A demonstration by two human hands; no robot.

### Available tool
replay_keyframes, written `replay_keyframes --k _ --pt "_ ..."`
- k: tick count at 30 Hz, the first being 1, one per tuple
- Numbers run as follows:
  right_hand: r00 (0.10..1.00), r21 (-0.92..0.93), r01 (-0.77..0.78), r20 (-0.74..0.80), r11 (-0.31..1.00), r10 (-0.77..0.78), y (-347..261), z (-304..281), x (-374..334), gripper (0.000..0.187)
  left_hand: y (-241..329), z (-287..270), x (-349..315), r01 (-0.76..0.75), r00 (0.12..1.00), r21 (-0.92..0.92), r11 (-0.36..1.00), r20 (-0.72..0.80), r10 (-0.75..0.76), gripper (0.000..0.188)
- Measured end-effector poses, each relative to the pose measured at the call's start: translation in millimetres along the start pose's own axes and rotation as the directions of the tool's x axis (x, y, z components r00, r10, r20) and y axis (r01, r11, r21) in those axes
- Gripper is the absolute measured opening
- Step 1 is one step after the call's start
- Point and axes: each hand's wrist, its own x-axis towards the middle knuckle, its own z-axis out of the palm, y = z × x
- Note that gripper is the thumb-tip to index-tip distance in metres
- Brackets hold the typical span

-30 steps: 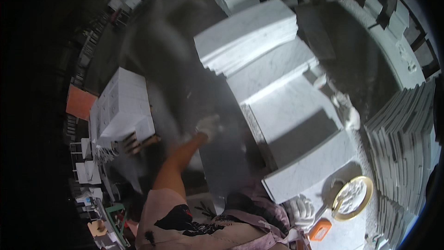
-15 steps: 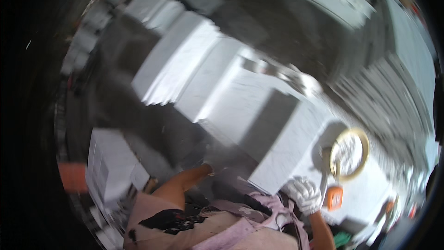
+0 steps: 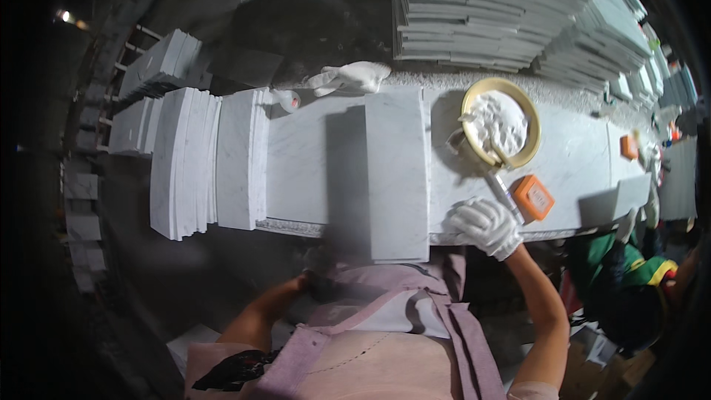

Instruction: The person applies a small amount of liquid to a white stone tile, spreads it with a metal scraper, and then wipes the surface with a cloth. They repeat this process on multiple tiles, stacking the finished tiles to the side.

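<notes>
My right hand (image 3: pixel 485 227), in a white knitted glove, rests at the near edge of the stone bench (image 3: pixel 296 170), its fingers spread and pointing left. It lies between a pale marble slab stack (image 3: pixel 398 178) and an orange box (image 3: pixel 533 198). Beside the box is a slim, flat-bladed tool (image 3: pixel 505 196). A yellow-rimmed bowl (image 3: pixel 538 130) of white paste stands beyond, with a handle leaning on its near side. My left hand (image 3: pixel 320 280) is low by my waist, left of the slabs, dark and blurred; its fingers cannot be made out.
Stacks of marble slabs (image 3: pixel 185 163) stand at the bench's left. A crumpled white glove (image 3: pixel 355 76) and a small white container (image 3: pixel 287 101) lie near the far edge. Tall slab piles (image 3: pixel 481 15) rise behind. At right, a co-worker's gloved hand (image 3: pixel 628 226) is beside a small slab (image 3: pixel 632 196).
My view has swung round, so the bench now runs level across the picture. My right hand is still at the bench edge near the orange box. My left hand remains low by my waist.
</notes>
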Motion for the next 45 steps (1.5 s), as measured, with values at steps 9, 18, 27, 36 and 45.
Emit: replay_keyframes --k 9,18,27,36,45 --pt "0.879 -0.054 -0.472 -0.102 0.88 0.465 -99.8 3.8 -57.9 0.041 48.1 -79.2 -1.2 -0.021 1.0 -0.055 0.998 0.016 0.022 0.04" --pt "0.705 0.105 -0.706 0.015 0.7 0.709 -175.6 -4.3 -140.8 0.026 59.8 -306.9 -78.8 -0.456 0.887 0.061 0.888 0.114 0.448 0.037" --pt "0.646 0.261 -0.724 -0.065 0.638 0.76 -186.8 26.3 -139.4 0.025 90.8 -364.5 -80.5 -0.546 0.796 -0.817 0.188 -0.575 -0.187 0.034" --pt "-0.135 0.496 -0.753 0.526 -0.432 0.84 -268.7 96.4 -277.7 0.042 54.1 -229.1 -114.6 -0.342 0.903 -0.441 0.83 -0.399 0.161 0.03" --pt "0.026 0.261 -0.936 0.721 -0.237 0.693 -372.1 145.1 -288.8 0.031 31.0 -53.2 -115.7 0.086 0.87 -0.247 0.965 0.491 0.048 0.034"
